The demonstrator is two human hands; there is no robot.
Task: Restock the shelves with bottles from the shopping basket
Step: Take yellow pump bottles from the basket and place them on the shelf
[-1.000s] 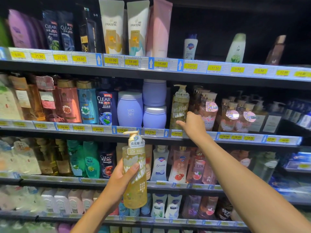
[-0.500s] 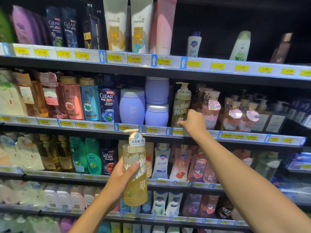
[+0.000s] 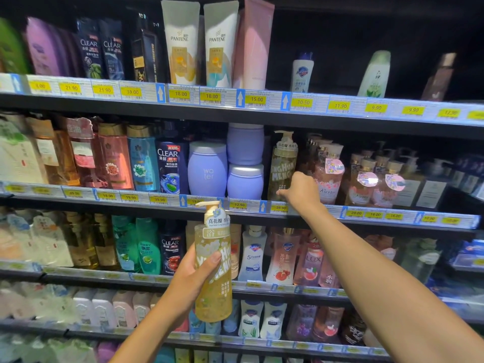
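Matching bottles in both hands.
Left hand point(image 3: 192, 280) grips a yellow pump bottle point(image 3: 214, 263) upright; right hand point(image 3: 301, 192) curls round its twin point(image 3: 284, 163) on the middle shelf point(image 3: 392, 227).

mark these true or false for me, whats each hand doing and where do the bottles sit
1. The left hand holds a yellow pump bottle. True.
2. Two Pantene tubes stand side by side. True.
3. The right hand reaches the Pantene tubes. False: it is a shelf lower, at the base of the shelved pump bottle.
4. The shelved pump bottle stands just right of the lavender jars. True.
5. The yellow pump bottle in the left hand lies on its side. False: it is upright, pump on top.
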